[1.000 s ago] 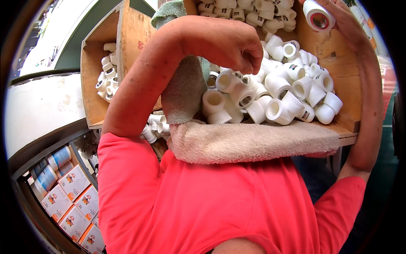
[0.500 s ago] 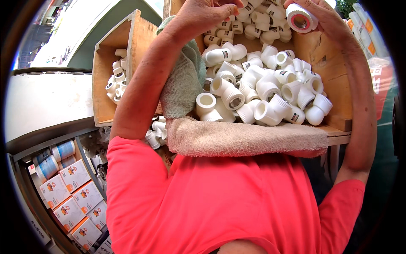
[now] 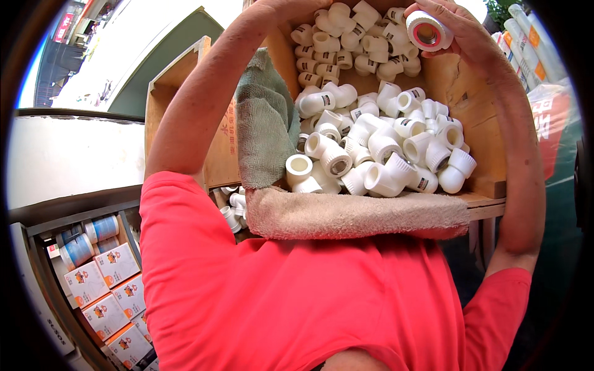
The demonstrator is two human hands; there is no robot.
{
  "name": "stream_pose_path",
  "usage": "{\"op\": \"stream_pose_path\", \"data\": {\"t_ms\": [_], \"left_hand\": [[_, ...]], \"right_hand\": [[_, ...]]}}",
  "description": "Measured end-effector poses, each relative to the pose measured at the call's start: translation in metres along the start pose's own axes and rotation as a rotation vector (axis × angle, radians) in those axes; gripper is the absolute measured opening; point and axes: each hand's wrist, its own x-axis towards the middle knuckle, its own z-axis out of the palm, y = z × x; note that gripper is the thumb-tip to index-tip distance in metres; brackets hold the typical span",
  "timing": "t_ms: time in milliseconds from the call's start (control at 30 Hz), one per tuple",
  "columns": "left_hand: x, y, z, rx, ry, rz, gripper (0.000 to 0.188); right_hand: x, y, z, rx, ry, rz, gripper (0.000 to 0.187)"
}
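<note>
In my right hand [image 3: 458, 26], at the upper right, is a white plastic pipe fitting [image 3: 429, 31] with a red ring around its metal-lined bore. The fingers wrap the fitting from behind, its open end toward me. My left hand [image 3: 303, 6] is at the top edge over the far left of a wooden box [image 3: 479, 117]; its fingers are mostly cut off by the picture's edge. White elbow pipe fittings [image 3: 387, 139] lie heaped in the box's near part, and more elbow fittings [image 3: 352, 40] sit closely grouped in its far part.
A beige towel [image 3: 359, 216] pads the box's front edge, and a green towel [image 3: 266, 117] hangs over its left wall. Another wooden box [image 3: 167, 93] stands left. Lower left, a shelf holds white-orange cartons [image 3: 105, 315] and blue-white rolls [image 3: 77, 250]. Wrapped pipes [image 3: 529, 46] stand far right.
My left hand has moved up and left, mostly out of the picture. The right hand still grips the fitting, now slightly further left. The view has shifted a little.
</note>
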Motion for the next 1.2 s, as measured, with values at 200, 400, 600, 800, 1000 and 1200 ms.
{"op": "stream_pose_path", "data": {"t_ms": [200,400,600,800,1000,1200], "left_hand": [[0.018,-0.017,0.054,0.617,-0.162,0.204,0.047],[0.017,-0.015,0.083,0.718,-0.025,0.240,0.026],[0.025,-0.021,0.092,0.802,-0.008,0.386,0.016],[0.035,-0.034,0.092,0.764,-0.004,0.300,0.016],[0.030,-0.030,0.065,0.432,0.426,0.482,0.023],[0.006,-0.005,0.026,-0.873,-0.192,-0.026,0.037]], "right_hand": [[0.001,0.005,-0.003,-0.046,0.043,-0.003,0.038],[-0.001,0.004,-0.004,-0.040,-0.002,-0.021,0.037],[-0.003,0.003,-0.004,-0.045,-0.009,-0.023,0.036],[0.001,0.006,-0.005,-0.039,0.033,0.005,0.036],[0.004,0.019,-0.017,-0.241,0.042,-0.069,0.052],[-0.001,0.008,-0.005,-0.299,-0.013,0.010,0.051]]}}
